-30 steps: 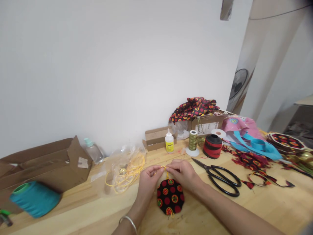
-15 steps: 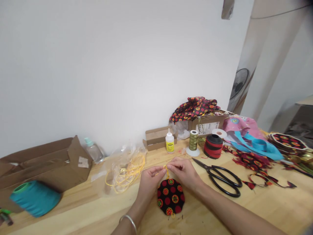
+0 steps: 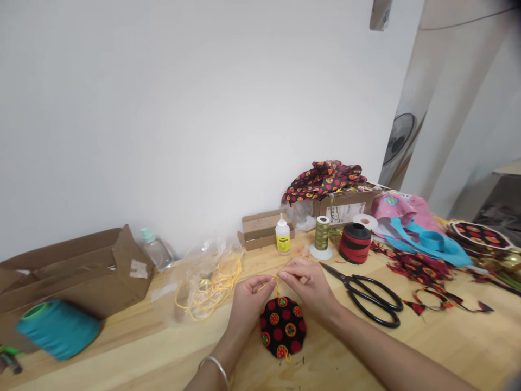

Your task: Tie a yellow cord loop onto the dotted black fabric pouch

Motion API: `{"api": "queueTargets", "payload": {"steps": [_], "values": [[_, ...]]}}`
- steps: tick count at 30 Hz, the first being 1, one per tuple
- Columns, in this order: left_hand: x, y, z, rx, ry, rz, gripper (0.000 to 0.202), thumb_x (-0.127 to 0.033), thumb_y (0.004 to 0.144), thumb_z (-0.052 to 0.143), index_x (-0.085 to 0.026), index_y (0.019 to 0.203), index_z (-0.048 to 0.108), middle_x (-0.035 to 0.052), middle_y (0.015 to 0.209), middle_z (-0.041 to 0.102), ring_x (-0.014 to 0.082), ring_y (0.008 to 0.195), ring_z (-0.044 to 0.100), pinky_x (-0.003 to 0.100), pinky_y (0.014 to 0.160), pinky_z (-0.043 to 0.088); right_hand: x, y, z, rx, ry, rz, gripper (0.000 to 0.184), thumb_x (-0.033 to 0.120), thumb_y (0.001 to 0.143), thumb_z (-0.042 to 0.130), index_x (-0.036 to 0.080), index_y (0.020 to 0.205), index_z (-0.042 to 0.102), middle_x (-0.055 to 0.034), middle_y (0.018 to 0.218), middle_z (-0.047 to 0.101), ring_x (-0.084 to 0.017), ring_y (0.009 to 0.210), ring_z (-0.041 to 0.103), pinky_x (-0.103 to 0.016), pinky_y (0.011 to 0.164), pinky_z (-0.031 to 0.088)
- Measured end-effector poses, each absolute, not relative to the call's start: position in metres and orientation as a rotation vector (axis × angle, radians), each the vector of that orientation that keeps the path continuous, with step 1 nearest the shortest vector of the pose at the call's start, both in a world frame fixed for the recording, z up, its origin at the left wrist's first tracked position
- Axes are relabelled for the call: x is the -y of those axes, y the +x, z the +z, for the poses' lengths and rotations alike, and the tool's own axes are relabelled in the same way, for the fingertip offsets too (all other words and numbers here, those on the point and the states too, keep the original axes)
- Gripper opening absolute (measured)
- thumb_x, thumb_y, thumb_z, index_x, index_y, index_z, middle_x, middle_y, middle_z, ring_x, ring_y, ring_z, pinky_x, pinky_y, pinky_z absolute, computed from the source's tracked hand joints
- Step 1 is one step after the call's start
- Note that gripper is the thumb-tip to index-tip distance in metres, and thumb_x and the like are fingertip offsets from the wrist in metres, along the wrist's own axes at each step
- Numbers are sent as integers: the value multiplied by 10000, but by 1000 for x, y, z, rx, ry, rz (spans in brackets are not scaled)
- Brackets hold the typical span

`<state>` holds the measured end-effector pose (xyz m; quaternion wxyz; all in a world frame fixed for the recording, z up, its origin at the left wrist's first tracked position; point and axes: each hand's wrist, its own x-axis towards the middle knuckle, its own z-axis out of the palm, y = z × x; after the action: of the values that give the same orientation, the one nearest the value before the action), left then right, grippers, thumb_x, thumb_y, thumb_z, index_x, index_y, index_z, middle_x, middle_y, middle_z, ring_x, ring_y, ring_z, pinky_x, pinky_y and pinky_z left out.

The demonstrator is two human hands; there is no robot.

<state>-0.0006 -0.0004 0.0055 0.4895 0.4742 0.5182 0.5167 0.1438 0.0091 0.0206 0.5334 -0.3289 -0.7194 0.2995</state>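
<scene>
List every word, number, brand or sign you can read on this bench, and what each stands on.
No text here can be read with certainty.
White bottle, yellow label: dark print, too small and blurred.
Cardboard box at the back, white label: printed marks, too small to read.
Pink cloth, blue patch: a pale mark, too blurred to name.

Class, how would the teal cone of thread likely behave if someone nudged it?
The teal cone of thread would probably roll, since it lies on its rounded side. Its taper suggests a curved path rather than a straight one. Pushed away from the person, it would probably meet the cardboard box behind it.
</scene>
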Motion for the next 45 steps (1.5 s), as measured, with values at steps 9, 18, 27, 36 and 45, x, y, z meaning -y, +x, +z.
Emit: {"api": "queueTargets", "payload": {"steps": [9,18,27,36,45], "values": [[1,1,6,-1256,1169,1231,219,-340,550,694,-146,645,660,-51,375,518,52,321,372,165,347,290,-19,143,17,1421,-925,886,198,300,692,572,164,564,638,3,531,502,-107,508,426,-227,468,355],[0,2,3,-1240,1180,1207,228,-327,554,687,-135,671,648,-28,466,569,56,381,430,160,390,332,-18,142,17,1397,-897,929,177,272,694,569,158,578,639,6,538,497,-101,511,420,-226,479,352],[3,1,11,-1265,1193,1181,215,-342,576,671,-137,630,635,-85,323,399,22,292,242,156,316,187,-8,144,24,1605,-723,844,171,254,722,559,175,604,655,-12,580,536,-131,573,482,-256,556,379],[3,7,9,-1203,1149,1159,290,-378,535,688,-118,627,599,-92,341,383,15,311,239,150,327,139,-24,147,20,1287,-930,988,216,303,637,594,142,494,609,31,463,429,-87,469,357,-225,478,326],[4,1,6,-1100,1114,1151,331,-402,631,601,-117,798,613,-127,320,239,22,307,146,164,325,100,-24,146,19,1292,-926,1016,172,293,634,596,144,564,645,20,495,488,-92,482,397,-222,478,337]]}}
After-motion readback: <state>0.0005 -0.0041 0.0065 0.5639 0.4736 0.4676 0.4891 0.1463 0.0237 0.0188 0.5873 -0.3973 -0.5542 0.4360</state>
